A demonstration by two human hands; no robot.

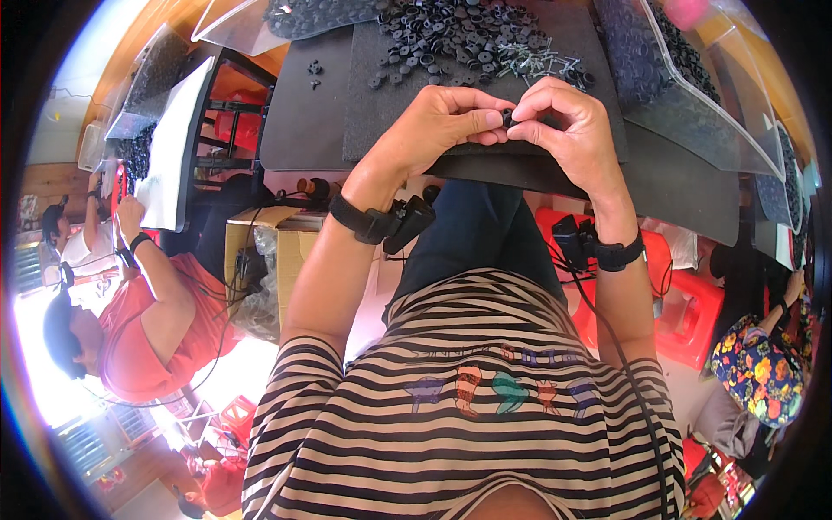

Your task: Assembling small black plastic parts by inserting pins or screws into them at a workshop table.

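Note:
Both hands meet over the near edge of a dark mat [370, 121]. Between their fingertips is a small round black knob-like part [508, 118], mostly covered by the fingers. My left hand [444, 123] pinches it from the left with thumb and forefinger, and my right hand [565, 123] pinches it from the right. Just beyond the hands lies a heap of small round black parts [459, 36]. Silver screws [539, 64] are scattered at the heap's right side. A few loose black pieces [315, 69] sit apart on the left.
A clear plastic bin [693, 95] of black parts stands at the right, and another clear bin [238, 22] is at the far left. An open cardboard box [251, 230] stands below the table on the left. Red stools [685, 316] and seated people are on both sides.

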